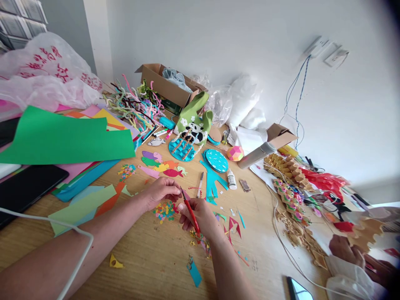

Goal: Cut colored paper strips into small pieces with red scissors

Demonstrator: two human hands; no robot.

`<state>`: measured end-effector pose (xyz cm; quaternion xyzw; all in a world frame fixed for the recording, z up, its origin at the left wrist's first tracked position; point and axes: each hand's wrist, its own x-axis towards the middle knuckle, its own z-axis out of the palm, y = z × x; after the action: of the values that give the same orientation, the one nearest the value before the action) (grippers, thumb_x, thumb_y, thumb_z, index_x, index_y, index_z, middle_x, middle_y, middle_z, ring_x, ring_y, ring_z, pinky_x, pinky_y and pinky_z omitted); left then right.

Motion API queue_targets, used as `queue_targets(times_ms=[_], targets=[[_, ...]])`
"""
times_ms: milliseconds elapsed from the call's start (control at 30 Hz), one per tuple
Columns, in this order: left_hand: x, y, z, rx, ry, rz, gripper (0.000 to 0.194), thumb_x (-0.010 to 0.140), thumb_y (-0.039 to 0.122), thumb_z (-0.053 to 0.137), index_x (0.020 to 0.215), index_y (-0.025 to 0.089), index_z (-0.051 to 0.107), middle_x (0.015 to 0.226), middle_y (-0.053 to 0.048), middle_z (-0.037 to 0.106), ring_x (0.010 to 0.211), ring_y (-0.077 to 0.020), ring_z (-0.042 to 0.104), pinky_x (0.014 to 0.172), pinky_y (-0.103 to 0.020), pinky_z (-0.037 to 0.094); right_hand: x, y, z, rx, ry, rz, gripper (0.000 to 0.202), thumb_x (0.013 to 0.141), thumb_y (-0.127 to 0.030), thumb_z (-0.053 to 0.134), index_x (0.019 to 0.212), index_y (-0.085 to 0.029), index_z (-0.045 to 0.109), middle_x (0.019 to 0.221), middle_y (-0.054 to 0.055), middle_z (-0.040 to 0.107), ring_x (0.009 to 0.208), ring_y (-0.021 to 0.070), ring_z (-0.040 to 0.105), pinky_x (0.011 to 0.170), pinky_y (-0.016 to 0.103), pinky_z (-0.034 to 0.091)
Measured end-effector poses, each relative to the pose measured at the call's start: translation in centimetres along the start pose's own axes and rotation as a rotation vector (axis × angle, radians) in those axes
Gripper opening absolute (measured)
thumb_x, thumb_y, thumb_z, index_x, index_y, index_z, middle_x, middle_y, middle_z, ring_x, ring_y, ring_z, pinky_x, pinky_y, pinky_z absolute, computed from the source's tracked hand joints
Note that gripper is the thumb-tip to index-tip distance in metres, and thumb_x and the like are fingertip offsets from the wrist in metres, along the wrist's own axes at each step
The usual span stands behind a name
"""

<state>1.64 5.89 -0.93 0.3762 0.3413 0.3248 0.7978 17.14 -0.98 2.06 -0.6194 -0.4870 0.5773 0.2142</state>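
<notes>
My right hand [200,214] grips red-handled scissors [190,211], blades pointing up and left. My left hand [161,191] pinches something tiny at the scissor tips; what it is cannot be made out. Just below both hands lies a small heap of multicoloured paper dots [164,210] on the wooden table [150,258]. Paper scraps [233,227] in red and teal lie to the right of my right wrist. Paper fish [161,163] lie beyond my left hand.
Coloured paper sheets [62,137] and a black tablet [26,185] lie at left. A teal paper figure [214,166], glue bottle [231,179], pen [200,183] and panda craft [192,129] sit ahead. Another person's hands [346,250] work on cardboard pieces at lower right. A phone [298,289] lies near the front edge.
</notes>
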Motion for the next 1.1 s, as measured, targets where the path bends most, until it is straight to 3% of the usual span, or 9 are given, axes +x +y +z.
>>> queue_targets(times_ms=[1100], targets=[[0.25,-0.23,-0.51,0.018,-0.029,0.008,0.012,0.057,0.022,0.068,0.063,0.013,0.065,0.064,-0.004,0.067,0.057,-0.0122,0.057,0.061,-0.026,0.044,-0.05,-0.05,-0.09,-0.007,0.017,0.028,0.044,0.066,-0.055,0.068,0.058,-0.016,0.048,0.044,-0.001,0.057,0.034,0.0100,0.052,0.031,0.017,0.037]])
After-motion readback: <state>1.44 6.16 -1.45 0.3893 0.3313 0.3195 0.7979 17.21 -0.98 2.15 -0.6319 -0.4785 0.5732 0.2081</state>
